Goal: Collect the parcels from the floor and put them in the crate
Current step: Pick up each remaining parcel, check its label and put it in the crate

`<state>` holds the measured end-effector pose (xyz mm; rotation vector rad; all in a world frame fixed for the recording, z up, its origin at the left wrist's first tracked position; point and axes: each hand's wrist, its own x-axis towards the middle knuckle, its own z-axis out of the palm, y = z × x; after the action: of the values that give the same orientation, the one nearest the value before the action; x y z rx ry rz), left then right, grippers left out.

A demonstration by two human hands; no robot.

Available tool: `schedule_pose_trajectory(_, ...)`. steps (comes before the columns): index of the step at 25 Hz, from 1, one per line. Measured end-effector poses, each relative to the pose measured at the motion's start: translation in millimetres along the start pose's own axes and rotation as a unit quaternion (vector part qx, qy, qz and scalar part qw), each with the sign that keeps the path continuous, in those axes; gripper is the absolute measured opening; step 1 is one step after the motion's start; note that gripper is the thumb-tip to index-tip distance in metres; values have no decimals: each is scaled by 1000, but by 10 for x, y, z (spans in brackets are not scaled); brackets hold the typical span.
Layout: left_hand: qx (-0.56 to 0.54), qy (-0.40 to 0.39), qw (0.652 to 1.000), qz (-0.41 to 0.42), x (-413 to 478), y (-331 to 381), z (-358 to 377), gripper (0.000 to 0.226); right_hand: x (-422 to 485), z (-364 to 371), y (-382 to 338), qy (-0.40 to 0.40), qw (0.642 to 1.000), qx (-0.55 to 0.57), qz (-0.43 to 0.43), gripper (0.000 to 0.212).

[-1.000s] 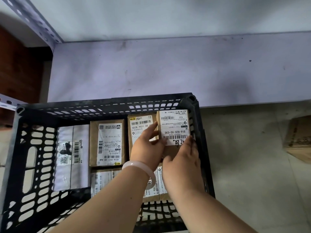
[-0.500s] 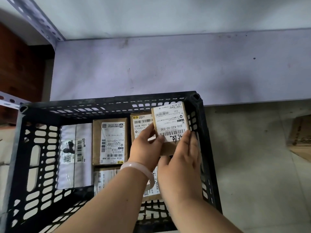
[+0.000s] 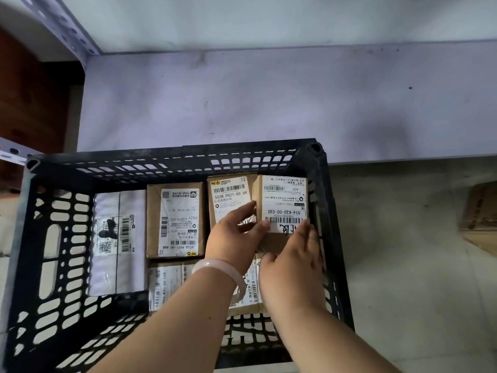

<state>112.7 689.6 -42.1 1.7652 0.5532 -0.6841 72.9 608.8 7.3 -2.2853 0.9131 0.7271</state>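
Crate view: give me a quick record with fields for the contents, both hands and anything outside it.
crate: black, slotted walls
held: labelled box, at the far right corner
left hand: grips its left edge
right hand: grips its near end
already inside: white parcel, three brown parcels
outside: cardboard piece on the floor, right

Parcel (image 3: pixel 285 208) held inside the crate (image 3: pixel 161 154)
Left hand (image 3: pixel 231 236) and right hand (image 3: pixel 293 262) grip it at the crate's far right corner.
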Motion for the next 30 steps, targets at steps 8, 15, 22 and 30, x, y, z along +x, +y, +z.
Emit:
schedule_pose_trajectory(8, -61, -55, 992, -96, 17, -89, 8, 35, 87, 26, -32, 46, 997, -22, -64, 70)
schedule_pose_trajectory(15, -60, -96, 990, -82, 40, -67, 15, 45, -50, 80, 14, 41, 994, -66, -74, 79)
schedule_pose_trajectory(22, -46, -57, 987, -144, 123, 10, 65, 31, 25, 76, -45, 9, 996, -67, -64, 78)
schedule_pose_trajectory(30, 57, -19, 996, -61, 29, -26, 111, 43, 176, 13, -19, -18, 978, -188, -88, 71)
